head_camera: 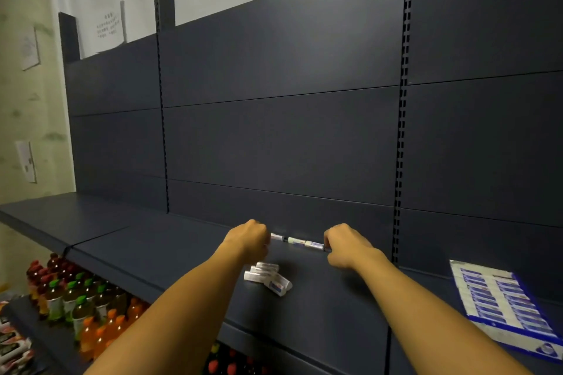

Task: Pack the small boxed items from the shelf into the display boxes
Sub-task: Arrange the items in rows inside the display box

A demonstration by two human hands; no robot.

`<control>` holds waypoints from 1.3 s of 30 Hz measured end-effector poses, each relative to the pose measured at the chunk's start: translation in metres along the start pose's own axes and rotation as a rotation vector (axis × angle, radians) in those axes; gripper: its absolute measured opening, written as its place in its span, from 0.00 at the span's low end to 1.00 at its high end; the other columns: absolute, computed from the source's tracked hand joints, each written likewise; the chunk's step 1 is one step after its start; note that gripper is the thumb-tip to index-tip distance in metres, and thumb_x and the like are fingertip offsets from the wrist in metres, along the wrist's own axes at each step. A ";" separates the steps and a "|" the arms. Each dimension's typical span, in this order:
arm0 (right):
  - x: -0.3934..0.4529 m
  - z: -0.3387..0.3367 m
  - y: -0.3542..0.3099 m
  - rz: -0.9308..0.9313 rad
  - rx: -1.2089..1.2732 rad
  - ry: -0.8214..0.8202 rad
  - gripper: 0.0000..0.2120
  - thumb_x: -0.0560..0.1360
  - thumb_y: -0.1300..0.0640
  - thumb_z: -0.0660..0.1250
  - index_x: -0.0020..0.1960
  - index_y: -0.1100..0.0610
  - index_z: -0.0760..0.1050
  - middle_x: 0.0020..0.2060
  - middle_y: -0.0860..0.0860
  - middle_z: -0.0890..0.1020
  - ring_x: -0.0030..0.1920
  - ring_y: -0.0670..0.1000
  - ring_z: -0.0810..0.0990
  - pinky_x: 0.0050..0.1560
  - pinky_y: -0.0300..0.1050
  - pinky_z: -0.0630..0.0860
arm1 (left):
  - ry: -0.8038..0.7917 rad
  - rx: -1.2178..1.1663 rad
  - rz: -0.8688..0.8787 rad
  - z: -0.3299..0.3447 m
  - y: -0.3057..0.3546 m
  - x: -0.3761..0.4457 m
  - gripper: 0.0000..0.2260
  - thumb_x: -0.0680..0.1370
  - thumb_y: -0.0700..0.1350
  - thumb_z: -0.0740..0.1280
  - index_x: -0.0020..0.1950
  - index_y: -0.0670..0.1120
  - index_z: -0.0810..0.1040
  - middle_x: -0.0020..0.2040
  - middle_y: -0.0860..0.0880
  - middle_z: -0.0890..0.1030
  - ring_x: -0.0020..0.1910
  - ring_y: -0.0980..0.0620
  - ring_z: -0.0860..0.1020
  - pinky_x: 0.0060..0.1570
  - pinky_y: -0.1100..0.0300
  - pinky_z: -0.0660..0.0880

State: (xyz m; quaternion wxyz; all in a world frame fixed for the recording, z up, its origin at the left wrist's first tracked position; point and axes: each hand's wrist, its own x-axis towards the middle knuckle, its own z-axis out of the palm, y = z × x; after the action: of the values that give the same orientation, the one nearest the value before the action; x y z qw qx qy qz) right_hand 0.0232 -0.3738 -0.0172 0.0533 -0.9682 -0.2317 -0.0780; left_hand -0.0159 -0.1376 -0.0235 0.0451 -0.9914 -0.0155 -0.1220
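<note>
— Where the lower shelf [18, 323] shows at near left, what stock?

— Bottled drinks [76, 298], green, orange and red caps, standing in rows.

— Containers on the upper shelf [170, 253]?

— One display box [502, 304], blue and white, at right, lying flat, filled with two columns of small boxed items.

— Loose stock?

— Small pile of boxes [268, 277] mid-shelf; further back, a row of boxes [300, 242] against the back panel.

— Grips?

— Left hand [248, 239] and right hand [345, 245] are at either end of that row, fingers curled; whether either holds a box, cannot tell.
</note>
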 end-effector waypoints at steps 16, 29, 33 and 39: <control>0.102 0.024 0.027 0.038 0.048 -0.055 0.11 0.74 0.64 0.66 0.56 0.57 0.78 0.53 0.54 0.78 0.50 0.55 0.80 0.49 0.49 0.80 | -0.070 0.014 0.040 0.064 -0.042 0.108 0.12 0.80 0.40 0.67 0.63 0.44 0.81 0.61 0.43 0.78 0.56 0.40 0.79 0.57 0.49 0.78; 0.144 0.048 0.011 0.218 0.031 -0.027 0.10 0.74 0.65 0.65 0.52 0.55 0.78 0.52 0.52 0.77 0.49 0.54 0.80 0.50 0.49 0.81 | -0.025 -0.096 0.300 0.109 -0.065 0.180 0.12 0.81 0.48 0.64 0.63 0.49 0.78 0.63 0.47 0.77 0.60 0.43 0.77 0.56 0.50 0.76; 0.150 0.056 0.004 0.260 0.011 -0.018 0.10 0.74 0.65 0.64 0.51 0.55 0.78 0.50 0.52 0.78 0.48 0.54 0.80 0.49 0.50 0.81 | -0.012 -0.149 0.348 0.119 -0.070 0.193 0.11 0.81 0.47 0.63 0.60 0.46 0.79 0.63 0.45 0.76 0.59 0.42 0.77 0.55 0.50 0.75; 0.152 0.065 -0.008 0.266 -0.027 0.013 0.09 0.75 0.63 0.64 0.53 0.56 0.78 0.51 0.51 0.77 0.48 0.53 0.78 0.47 0.47 0.79 | -0.010 -0.222 0.415 0.118 -0.080 0.200 0.09 0.79 0.44 0.66 0.56 0.42 0.82 0.60 0.44 0.75 0.56 0.42 0.77 0.54 0.51 0.76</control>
State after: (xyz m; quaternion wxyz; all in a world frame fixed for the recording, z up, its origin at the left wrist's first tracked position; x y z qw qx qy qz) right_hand 0.1617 -0.2912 -0.0534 0.0515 -0.9905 -0.0997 -0.0795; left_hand 0.2035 -0.0434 -0.0815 -0.0400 -0.9728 0.2018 -0.1062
